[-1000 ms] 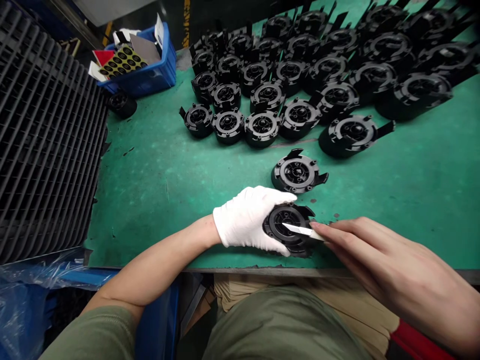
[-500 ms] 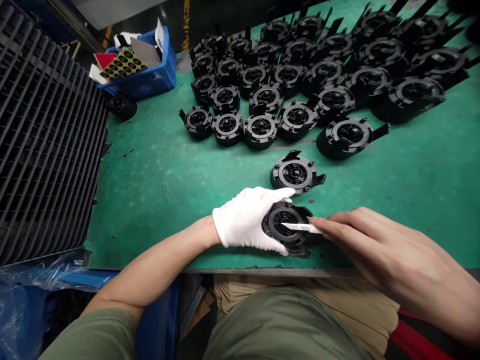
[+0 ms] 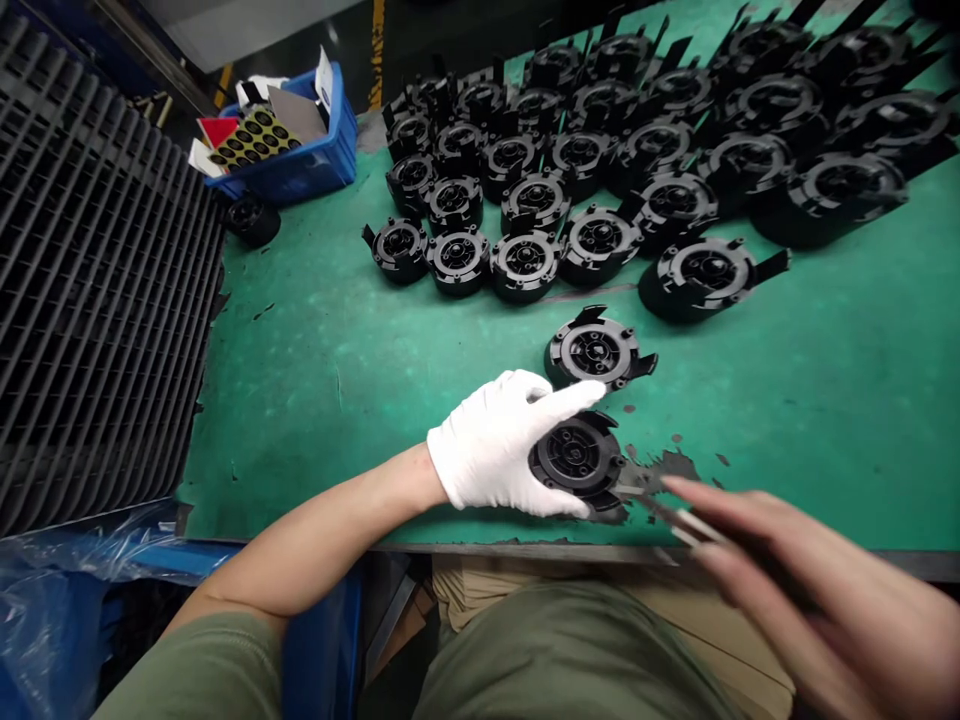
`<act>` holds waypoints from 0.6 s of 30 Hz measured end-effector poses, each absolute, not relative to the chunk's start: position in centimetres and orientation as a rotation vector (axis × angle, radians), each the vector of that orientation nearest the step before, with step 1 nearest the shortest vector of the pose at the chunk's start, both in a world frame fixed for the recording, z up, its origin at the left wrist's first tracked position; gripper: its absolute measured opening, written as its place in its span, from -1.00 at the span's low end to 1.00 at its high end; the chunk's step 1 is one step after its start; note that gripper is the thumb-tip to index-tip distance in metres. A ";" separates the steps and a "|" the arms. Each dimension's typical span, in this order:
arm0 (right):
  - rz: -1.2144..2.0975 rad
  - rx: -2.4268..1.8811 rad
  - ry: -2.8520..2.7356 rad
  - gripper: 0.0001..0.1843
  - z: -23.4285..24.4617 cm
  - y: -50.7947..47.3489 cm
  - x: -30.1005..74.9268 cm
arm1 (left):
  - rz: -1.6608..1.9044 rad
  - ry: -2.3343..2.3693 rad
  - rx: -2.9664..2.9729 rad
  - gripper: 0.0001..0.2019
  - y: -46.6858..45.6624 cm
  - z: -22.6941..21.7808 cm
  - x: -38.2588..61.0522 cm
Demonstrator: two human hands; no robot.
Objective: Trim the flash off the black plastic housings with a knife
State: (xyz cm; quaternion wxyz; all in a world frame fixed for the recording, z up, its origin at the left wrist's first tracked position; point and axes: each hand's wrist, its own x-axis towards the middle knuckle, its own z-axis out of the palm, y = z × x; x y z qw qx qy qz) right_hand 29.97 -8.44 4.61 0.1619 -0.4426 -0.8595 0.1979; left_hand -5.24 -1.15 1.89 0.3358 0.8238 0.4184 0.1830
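My left hand [image 3: 501, 445], in a white glove, is wrapped round a round black plastic part [image 3: 577, 461] that lies flat on the green mat [image 3: 315, 370] near the front edge. My bare right hand [image 3: 795, 585] is at the lower right, blurred by motion, pinching a thin pale blade [image 3: 679, 520] whose tip lies just off the part's right edge. A second black part of the same kind [image 3: 596, 352] rests just behind the held one.
Several rows of the same black round parts [image 3: 600, 170] fill the back of the mat. A blue bin [image 3: 289, 145] with sticker sheets stands at the back left, one loose part [image 3: 253, 218] beside it. A dark slatted rack [image 3: 90, 270] runs along the left.
My right hand has pulled the blade off the centre of the part, down and to the right. My left hand has kept its hold on the part.
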 end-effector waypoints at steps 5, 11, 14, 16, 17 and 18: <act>0.820 -1.105 -2.401 -0.18 5.1 -10.0 25.9 | 0.393 1.001 2.146 0.18 -0.5 2.5 -5.9; 0.390 -0.897 -2.498 -0.77 5.4 -6.2 24.5 | 0.630 0.920 2.087 0.11 -0.1 1.1 -7.0; 0.263 -0.964 -2.512 -0.69 5.6 -4.9 25.6 | 0.812 0.866 2.012 0.18 -0.7 0.1 -6.7; 0.231 -1.071 -2.510 -0.49 5.5 -5.0 26.6 | 0.760 0.824 2.016 0.21 -0.8 -0.2 -6.2; 0.228 -1.125 -2.509 -0.37 5.5 -5.3 27.0 | 0.688 0.807 2.051 0.21 -0.8 -0.1 -5.9; 0.235 -1.172 -2.506 -0.26 5.4 -5.7 27.4 | 0.598 0.797 2.099 0.19 -0.7 0.1 -5.7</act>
